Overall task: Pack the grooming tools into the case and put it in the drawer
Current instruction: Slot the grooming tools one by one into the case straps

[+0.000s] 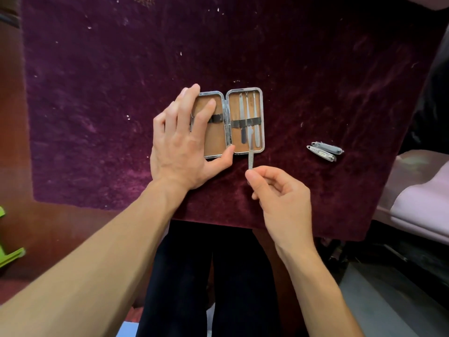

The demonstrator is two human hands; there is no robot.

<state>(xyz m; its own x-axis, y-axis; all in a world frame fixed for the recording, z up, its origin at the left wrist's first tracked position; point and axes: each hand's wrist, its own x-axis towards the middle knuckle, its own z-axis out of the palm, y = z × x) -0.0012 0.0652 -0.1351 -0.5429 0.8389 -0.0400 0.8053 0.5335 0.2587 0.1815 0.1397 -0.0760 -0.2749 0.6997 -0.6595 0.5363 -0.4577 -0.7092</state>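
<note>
At the far left edge a bright green object (pixel 9 242) is cut off by the frame, and you cannot tell what it is. The tabletop (pixel 97 93), covered in deep purple velvet flecked with pale specks, carries everything else. Your left hand (pixel 179 144) lies flat with fingers spread on the left half of the open, metal-rimmed, tan-lined case (pixel 233 108), thumb along its near edge by the hinge. The hand hides most of that half, leaving only a short stretch of black elastic band (pixel 216 118) in sight. In the right half, three slim metal tools (pixel 241 105) stand side by side under a matching band, their lower ends blurring together. A narrow, rough-surfaced metal nail file (pixel 250 158) crosses the case's near rim. Its upper end is lost among those tools, so whether it reaches under the band is unclear. Your right hand (pixel 281 198) pinches the file's near end between thumb and forefinger, the other fingers curled. Further right, well apart from the case, two small silver nail clippers (pixel 324 150) lie touching on the velvet. At the right edge a pale pink cushion (pixel 422 203) is cropped.
</note>
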